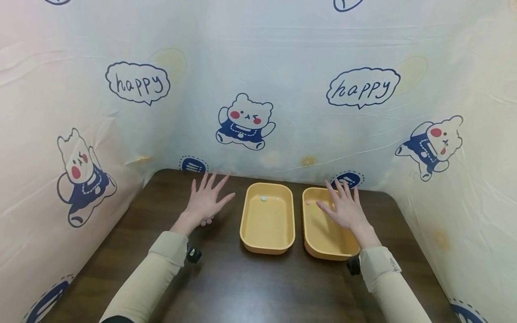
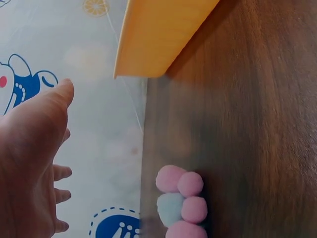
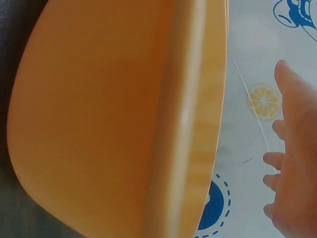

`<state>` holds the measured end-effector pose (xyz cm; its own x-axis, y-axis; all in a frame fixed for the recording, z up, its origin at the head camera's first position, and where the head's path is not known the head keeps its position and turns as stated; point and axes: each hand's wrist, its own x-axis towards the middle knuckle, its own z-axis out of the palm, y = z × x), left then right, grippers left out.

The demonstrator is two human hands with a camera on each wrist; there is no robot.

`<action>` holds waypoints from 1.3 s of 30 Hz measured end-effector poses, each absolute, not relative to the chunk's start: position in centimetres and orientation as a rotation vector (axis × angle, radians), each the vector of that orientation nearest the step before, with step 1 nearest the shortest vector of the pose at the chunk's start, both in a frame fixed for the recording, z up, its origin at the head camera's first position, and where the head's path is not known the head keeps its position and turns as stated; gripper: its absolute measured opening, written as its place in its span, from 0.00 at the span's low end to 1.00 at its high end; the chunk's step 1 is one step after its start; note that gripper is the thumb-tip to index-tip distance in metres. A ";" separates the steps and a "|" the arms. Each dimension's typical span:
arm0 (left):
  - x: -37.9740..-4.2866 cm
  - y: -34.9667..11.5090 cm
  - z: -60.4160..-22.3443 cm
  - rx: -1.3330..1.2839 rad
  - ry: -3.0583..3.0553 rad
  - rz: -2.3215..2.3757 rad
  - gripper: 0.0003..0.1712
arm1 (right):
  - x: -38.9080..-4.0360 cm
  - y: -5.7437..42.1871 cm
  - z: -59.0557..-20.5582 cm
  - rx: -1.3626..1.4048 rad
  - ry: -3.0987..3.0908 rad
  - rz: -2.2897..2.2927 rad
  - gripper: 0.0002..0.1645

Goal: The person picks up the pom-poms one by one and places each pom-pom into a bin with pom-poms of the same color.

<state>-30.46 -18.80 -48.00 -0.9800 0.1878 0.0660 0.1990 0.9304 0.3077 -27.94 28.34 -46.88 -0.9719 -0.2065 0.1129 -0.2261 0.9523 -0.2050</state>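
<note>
Pompoms (image 2: 193, 209), four pink and one pale blue showing: bunched on the table (image 1: 242, 287) beneath the left hand (image 1: 203, 204), apart from the left tray (image 1: 268, 229). Probably light, soft, not slippery, hard to damage; best pinched gently across the sides, singly. Left hand: fingers spread, holding nothing. Right hand (image 1: 346, 210): likewise, above the right tray (image 1: 323, 237); one pink ball (image 1: 308, 202) inside. Left tray: one pale blue ball (image 1: 263, 198). Behind: printed cloth (image 1: 299, 107).

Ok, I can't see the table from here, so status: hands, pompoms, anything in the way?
Left hand spread near pompom cluster; right hand spread over right tray. Blue pompom in left tray, pink pompom in right. No obstruction visible.
</note>
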 end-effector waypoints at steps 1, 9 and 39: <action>-30.4 -19.0 -48.1 -0.302 -3.054 -0.492 0.50 | -27.8 28.4 -46.9 0.336 -3.010 0.340 0.53; -29.0 -20.9 -48.7 -0.254 -3.053 -0.489 0.47 | -26.5 28.9 -47.2 0.318 -3.001 0.408 0.54; -26.4 -25.4 -52.1 -0.170 -3.097 -0.619 0.22 | -20.2 31.0 -50.3 0.287 -3.011 0.606 0.60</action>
<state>-26.40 -25.42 -52.13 -0.9940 0.1096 -0.0001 0.1012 0.9176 0.3844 -20.23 31.03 -50.28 -0.9811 -0.1702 0.0923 -0.1927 0.9057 -0.3777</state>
